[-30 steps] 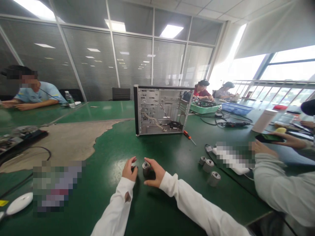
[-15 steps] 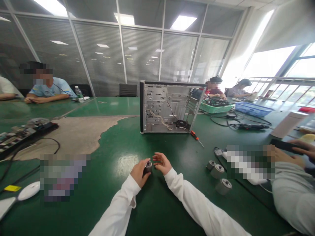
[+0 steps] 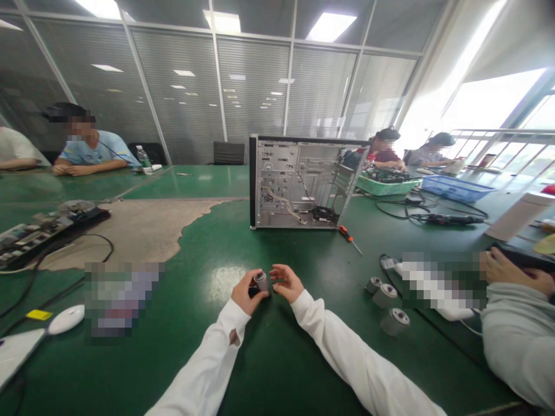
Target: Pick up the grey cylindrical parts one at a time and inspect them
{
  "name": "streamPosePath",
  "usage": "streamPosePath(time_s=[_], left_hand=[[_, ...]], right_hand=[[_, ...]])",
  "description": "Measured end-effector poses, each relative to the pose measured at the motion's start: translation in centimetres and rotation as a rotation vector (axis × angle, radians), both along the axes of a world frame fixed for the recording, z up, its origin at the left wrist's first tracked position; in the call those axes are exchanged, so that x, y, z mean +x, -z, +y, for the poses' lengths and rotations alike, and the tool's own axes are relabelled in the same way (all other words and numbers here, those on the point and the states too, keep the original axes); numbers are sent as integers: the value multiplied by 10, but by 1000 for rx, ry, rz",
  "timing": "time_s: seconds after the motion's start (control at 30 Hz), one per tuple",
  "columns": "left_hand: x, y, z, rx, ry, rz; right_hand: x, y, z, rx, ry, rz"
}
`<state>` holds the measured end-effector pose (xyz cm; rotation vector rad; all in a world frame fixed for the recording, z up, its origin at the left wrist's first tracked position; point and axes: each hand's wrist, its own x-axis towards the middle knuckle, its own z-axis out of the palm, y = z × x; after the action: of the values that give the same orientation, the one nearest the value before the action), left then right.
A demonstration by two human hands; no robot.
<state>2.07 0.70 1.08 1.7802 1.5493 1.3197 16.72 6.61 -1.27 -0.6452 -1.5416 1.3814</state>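
Note:
My left hand [image 3: 245, 294] has its thumb and fingers around a small motor [image 3: 262, 281], a grey metal cylinder standing on the green table or just above it; which one I cannot tell. Just to the right, my right hand [image 3: 288, 283] is open, its fingers curved and apart and nothing in them. Farther right stand three similar metal cylinders, a smaller one [image 3: 373, 285], a middle one [image 3: 385, 296] and a nearer one [image 3: 396, 322]. Beyond my hands stands a computer case [image 3: 299, 185] with its side off, wires and a black fan showing inside.
An orange-handled screwdriver [image 3: 346, 233] lies by the case. A white power strip [image 3: 459, 309] and another person's hand [image 3: 503, 268] are at right. Green [image 3: 385, 186] and blue baskets [image 3: 455, 189] stand farther back. At left are a circuit board [image 3: 43, 237] and a white mouse [image 3: 67, 319].
The motor in my left hand has tilted slightly, so more of its side shows. My right hand stays open beside it. The view has shifted slightly.

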Motion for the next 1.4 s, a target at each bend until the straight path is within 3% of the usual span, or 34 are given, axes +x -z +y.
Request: streamPosePath(time_s=[0.17, 0.43, 0.8, 1.03, 1.27, 1.4], left_hand=[[-1, 5, 6, -149, 38, -538], [-2, 2, 9, -361, 7, -1107], [3, -3, 0, -534, 191, -1134], [4, -1, 1, -551, 175, -1156], [5, 8, 3, -531, 198, -1113], [3, 4, 1, -566, 221, -1114]], right_hand=[[2, -7, -6, 22, -30, -9], [1, -17, -22, 96, -120, -12], [-1, -17, -27, 254, 45, -136], [-2, -15, -29, 165, 24, -115], [-3, -16, -29, 185, 72, -136], [-2, -14, -28, 215, 75, -165]])
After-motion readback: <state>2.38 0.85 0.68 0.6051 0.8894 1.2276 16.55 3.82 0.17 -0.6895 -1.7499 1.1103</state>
